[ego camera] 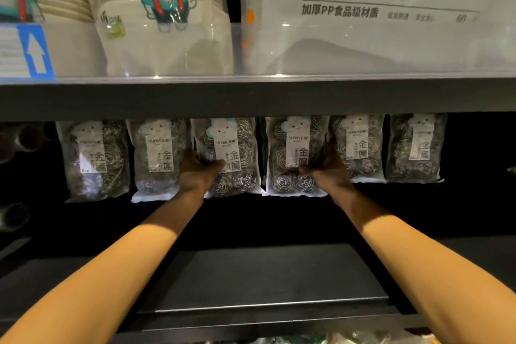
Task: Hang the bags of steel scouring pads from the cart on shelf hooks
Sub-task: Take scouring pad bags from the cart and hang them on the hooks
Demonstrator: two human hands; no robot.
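Here the left hand (199, 170) grips third bag (237, 145) by its edge, right hand (325, 169) fourth bag (293, 145) likewise.

Dim, shadowed lower shelf; wide-angle bowing.

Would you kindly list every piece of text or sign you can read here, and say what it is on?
"防烫塑碗": white bowl pack, upper right.
"ANTI SCALD PLASTIC BOWL": same pack.
"加厚PP食品级材质": same pack; the smaller grey print beside it is blurred.
"yunlei" and "金属": hanging scouring pad bags; their fine print is unreadable.
White up arrow: blue label, left.
Cup packs: print too blurred to read.
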